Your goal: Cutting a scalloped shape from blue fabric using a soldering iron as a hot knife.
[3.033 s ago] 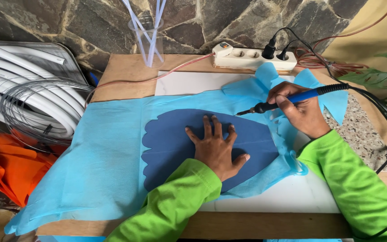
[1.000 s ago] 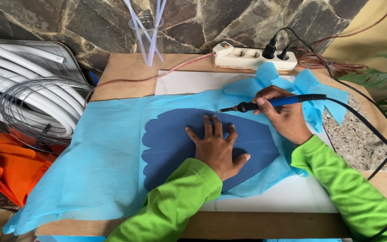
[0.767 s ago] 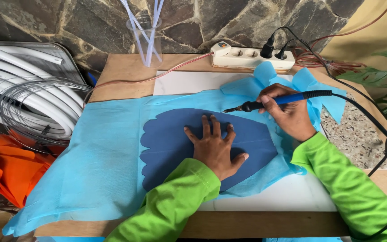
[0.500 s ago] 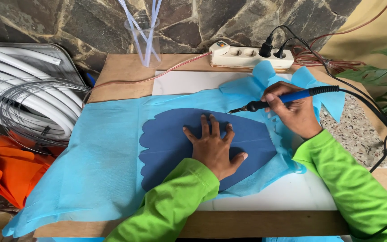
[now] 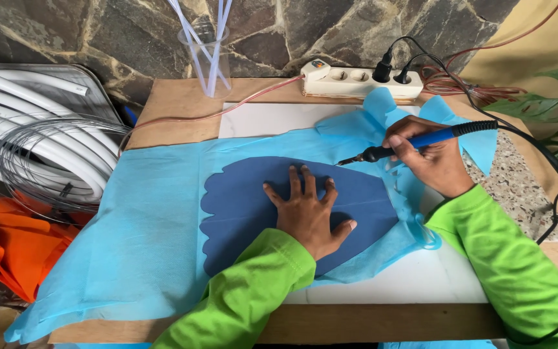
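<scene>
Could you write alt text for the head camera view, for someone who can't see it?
A left hand presses a dark blue template flat on light blue fabric, while the right hand holds a corded blue-handled hot tool at its edge.

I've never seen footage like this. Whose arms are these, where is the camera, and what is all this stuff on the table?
The camera sits on a person's head and looks down, so both green-sleeved arms are their own. The left hand lies flat on a dark blue template, pinning it onto light blue fabric spread over a white board on a wooden table. The right hand holds a corded, pen-like hot tool, tip at the template's upper edge. Behind are a power strip and a plastic cup; white tubing lies to the left.
</scene>
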